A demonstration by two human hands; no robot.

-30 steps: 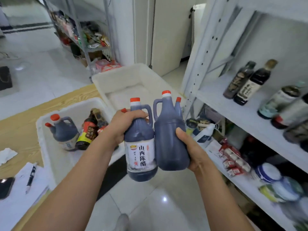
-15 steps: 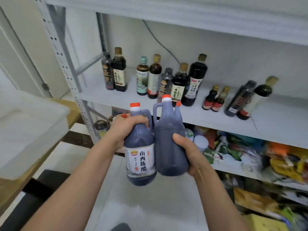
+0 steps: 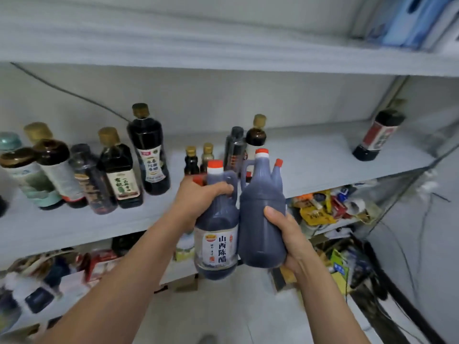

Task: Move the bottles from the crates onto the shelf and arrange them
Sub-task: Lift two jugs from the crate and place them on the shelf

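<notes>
I hold two dark vinegar jugs with red-and-white caps side by side in front of the middle shelf (image 3: 310,155). My left hand (image 3: 201,197) grips the labelled jug (image 3: 217,234) around its neck and handle. My right hand (image 3: 285,234) grips the plain jug (image 3: 260,214) from the right, thumb across its front. Both jugs are upright and touch each other, just below the shelf's front edge. The crates are out of view.
Several dark sauce bottles (image 3: 149,150) stand on the shelf's left half, two small ones (image 3: 191,161) and two taller ones (image 3: 255,137) behind the jugs. A lone bottle (image 3: 378,135) stands far right. The lower shelf (image 3: 320,214) holds packets. An upper shelf (image 3: 223,50) runs overhead.
My view has swung from the crates and table to face the shelf, and moved rightward along it. Both hands keep the same grip on the jugs, which are now closer to the shelf.
</notes>
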